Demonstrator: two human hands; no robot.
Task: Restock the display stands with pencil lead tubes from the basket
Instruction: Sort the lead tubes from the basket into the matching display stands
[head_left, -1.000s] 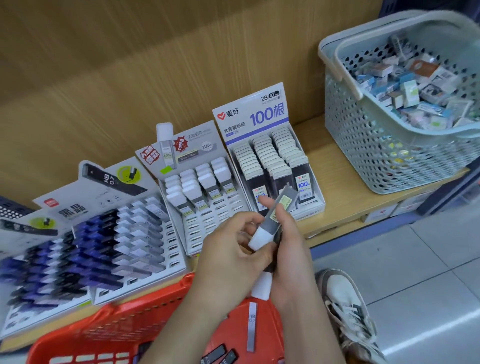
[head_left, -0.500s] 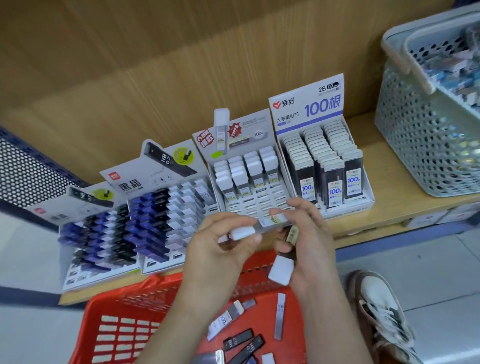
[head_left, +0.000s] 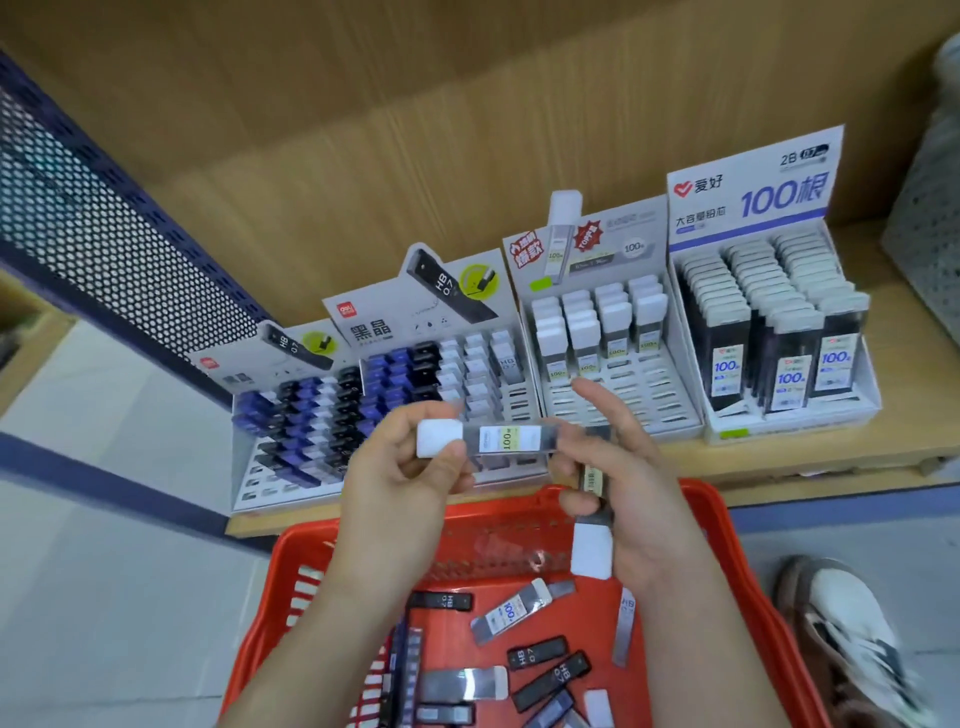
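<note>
Centre frame: left hand (head_left: 400, 467) pinches lead tube (head_left: 506, 439) by its white cap (head_left: 439, 439), level above red basket (head_left: 727, 540). The right hand (head_left: 631, 488) apparently clasps second tube (head_left: 592, 540), cap down. Judged light, rigid, slick; hold by flat sides, mid-body.

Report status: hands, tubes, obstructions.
Left hand pinches white-capped lead tube, level. Right hand grips second tube, cap down. Grey display stand: front slots empty, path clear.
</note>
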